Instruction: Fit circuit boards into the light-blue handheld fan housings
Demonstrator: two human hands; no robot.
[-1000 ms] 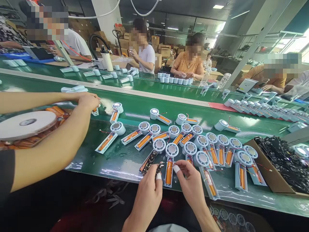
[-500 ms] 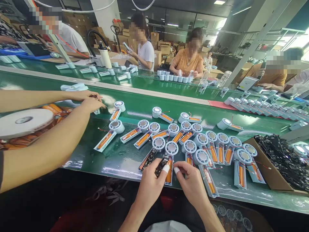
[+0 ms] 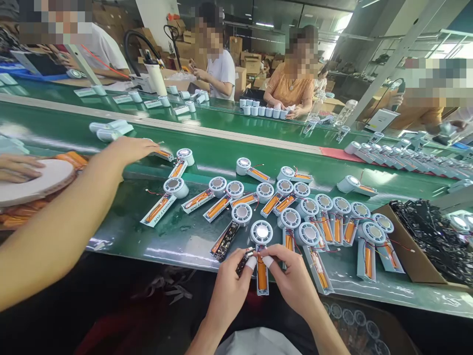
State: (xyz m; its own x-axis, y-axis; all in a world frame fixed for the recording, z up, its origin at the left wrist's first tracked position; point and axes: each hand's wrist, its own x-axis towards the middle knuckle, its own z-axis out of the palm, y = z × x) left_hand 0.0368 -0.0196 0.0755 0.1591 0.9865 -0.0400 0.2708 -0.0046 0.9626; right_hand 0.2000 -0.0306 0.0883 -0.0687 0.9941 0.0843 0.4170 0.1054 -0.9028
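My left hand (image 3: 233, 273) pinches a narrow black circuit board (image 3: 243, 264) between thumb and fingers, above the table's front edge. Fingers closed, my right hand (image 3: 291, 273) meets it at the board's end; what those fingertips grip is too small to make out, though thin wires show there. White covers wrap both thumb tips. Between and beneath the hands lies a pale blue handheld fan (image 3: 261, 231), its round head pointing away and an orange battery (image 3: 262, 276) in its open handle. Just left is another fan (image 3: 241, 213) with a black board (image 3: 226, 240) over its handle.
Several open fans with orange batteries cover the green table (image 3: 155, 246). A cardboard box (image 3: 410, 256) of black boards stands right. At left, a co-worker's arm (image 3: 84, 197) reaches across beside a white tape roll (image 3: 48, 182). Other people sit beyond the conveyor (image 3: 207, 143).
My hands have come together at the board's end, the right moving left. The co-worker's hands have parted, one now on the white roll. The view has shifted slightly.
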